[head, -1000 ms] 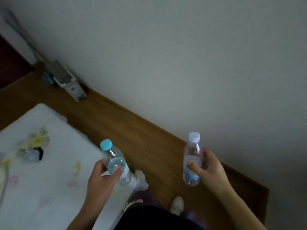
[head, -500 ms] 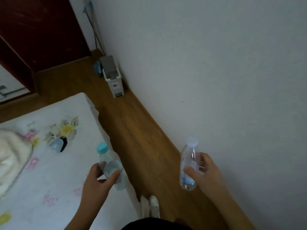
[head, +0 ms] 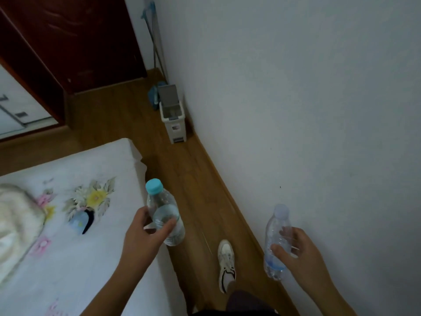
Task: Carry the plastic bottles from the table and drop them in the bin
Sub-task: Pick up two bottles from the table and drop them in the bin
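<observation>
Bottles are in both hands, carried down the strip of wooden floor [head: 182, 176] between the bed [head: 75, 224] and the wall [head: 296, 110]. The left hand [head: 141, 238] is wrapped round a blue-capped bottle [head: 165, 215], thumb on the near side and fingers curled behind it, so the grip is closed on its middle. The right hand [head: 298, 252] is clamped on a white-capped bottle [head: 275, 242], thumb across the front and fingers [head: 287, 233] visible through the clear plastic. Both bottles are held roughly upright, caps up, and a little water seems to be left in each.

The bin [head: 173, 120] is seen ahead, standing on the floor against the wall, well apart from the hands, with its lid [head: 167, 94] raised and its mouth open. A shoe [head: 226, 265] is planted mid-stride on the floor between the two bottles.

For a clean finish, the grips are best kept firm but not crushing, since thin plastic can be expected to buckle. Each bottle should be brought over the open mouth before it is let go, one at a time, because the opening looks narrow. The bed's corner is to be passed clear on the left.
</observation>
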`<state>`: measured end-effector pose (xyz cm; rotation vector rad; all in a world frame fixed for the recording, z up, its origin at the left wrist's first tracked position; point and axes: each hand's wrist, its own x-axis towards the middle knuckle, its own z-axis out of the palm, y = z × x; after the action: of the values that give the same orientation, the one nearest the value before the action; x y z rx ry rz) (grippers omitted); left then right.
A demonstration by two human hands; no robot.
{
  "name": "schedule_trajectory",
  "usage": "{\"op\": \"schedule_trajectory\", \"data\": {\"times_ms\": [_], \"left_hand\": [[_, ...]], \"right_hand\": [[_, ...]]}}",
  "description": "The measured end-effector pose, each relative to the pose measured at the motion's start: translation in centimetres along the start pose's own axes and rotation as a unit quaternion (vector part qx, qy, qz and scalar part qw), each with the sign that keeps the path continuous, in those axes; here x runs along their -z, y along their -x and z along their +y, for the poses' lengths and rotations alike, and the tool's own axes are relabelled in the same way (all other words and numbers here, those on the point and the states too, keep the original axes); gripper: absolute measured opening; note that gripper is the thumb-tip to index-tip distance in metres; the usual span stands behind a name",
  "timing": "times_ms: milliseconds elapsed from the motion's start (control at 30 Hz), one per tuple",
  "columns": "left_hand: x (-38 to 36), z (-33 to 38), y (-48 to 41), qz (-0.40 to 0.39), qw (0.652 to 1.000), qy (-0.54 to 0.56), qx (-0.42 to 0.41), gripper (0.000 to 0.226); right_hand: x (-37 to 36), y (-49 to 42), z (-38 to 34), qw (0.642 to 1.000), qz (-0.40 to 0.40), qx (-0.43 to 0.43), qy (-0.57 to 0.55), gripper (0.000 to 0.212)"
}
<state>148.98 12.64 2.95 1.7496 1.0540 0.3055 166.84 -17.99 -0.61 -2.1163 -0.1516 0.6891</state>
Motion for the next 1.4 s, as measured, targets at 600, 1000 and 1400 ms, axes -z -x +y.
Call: {"op": "schedule_trajectory", "data": {"times_ms": [600, 1000, 1400], "left_hand": [[6.2, -0.1, -14.7, 0.245, 0.949, 0.025, 0.196, 0.056], [12.4, 2.2, -37.5, 0.146, 0.982, -0.013, 0.121, 0.067], [14.0, 7.4, -57.2, 0.076, 0.992, -0.028, 0.093, 0.063]], "right_hand": [[-15.7, -26.9, -25.6, 0.947, -0.271, 0.161, 0.054, 0.064], [-23.6, -39.4, -35.6, 0.974, -0.191, 0.121, 0.026, 0.070], [-25.6, -53.1, -40.1, 0.990, -0.130, 0.045, 0.017, 0.061]]}}
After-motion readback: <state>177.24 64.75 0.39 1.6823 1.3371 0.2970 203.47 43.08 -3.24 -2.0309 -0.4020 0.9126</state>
